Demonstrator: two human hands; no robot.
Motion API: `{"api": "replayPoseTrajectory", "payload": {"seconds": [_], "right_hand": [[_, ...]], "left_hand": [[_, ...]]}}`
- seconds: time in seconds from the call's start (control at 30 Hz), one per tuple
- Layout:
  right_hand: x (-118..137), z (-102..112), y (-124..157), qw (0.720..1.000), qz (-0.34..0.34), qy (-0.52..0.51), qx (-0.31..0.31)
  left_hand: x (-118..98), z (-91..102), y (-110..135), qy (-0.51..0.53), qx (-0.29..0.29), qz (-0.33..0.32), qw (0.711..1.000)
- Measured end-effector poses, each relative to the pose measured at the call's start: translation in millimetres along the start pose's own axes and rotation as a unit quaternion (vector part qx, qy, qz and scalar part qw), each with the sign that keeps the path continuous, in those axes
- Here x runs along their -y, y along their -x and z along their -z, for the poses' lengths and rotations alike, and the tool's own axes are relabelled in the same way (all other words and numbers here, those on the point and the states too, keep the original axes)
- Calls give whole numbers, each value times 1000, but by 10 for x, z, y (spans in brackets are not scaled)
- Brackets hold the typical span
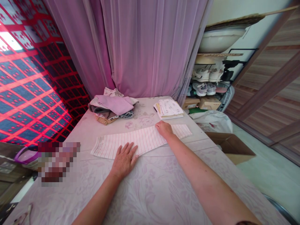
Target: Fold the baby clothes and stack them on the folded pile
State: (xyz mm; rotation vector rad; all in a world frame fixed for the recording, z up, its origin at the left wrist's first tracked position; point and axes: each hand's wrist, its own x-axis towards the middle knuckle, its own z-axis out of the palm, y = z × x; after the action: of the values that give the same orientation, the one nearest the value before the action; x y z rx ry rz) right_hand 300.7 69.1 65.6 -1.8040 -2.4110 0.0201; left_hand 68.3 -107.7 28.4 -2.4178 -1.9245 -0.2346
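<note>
A long pink-and-white striped cloth (140, 140) lies flat across a table covered with a pale floral sheet (152, 187). My left hand (124, 157) rests flat on the cloth's near edge, fingers spread and open. My right hand (164, 128) presses on the cloth farther right, fingers curled downward against the fabric. Neither hand lifts anything.
A heap of unfolded clothes (112, 106) sits at the table's far left on a basket. A small stack of folded cloths (169, 108) lies at the far right. Pink curtains (145, 47) hang behind. A cardboard box (231, 145) and shoe rack (207, 82) stand to the right.
</note>
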Motion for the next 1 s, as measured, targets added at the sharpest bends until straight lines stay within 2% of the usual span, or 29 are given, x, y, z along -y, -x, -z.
{"api": "replayPoseTrajectory", "payload": {"seconds": [0.23,0.43,0.6,0.73,0.9,1.0], "right_hand": [[27,-70,-4,1000,-21,7,-12],[-4,-141,2,1000,-7,-9,-5],[33,-153,117,998,-14,-33,-42],[16,-131,352,987,65,-131,-64],[-218,-240,721,946,197,-255,-20],[-336,-328,824,943,208,-258,-40]], "left_hand": [[-20,27,8,-4,-9,-2,1000],[-29,44,4,-8,-4,3,1000],[-29,39,-1,-8,4,4,1000],[-16,1,4,-2,-8,2,1000],[-17,0,6,0,6,0,1000],[-26,11,1,-1,21,-5,1000]]}}
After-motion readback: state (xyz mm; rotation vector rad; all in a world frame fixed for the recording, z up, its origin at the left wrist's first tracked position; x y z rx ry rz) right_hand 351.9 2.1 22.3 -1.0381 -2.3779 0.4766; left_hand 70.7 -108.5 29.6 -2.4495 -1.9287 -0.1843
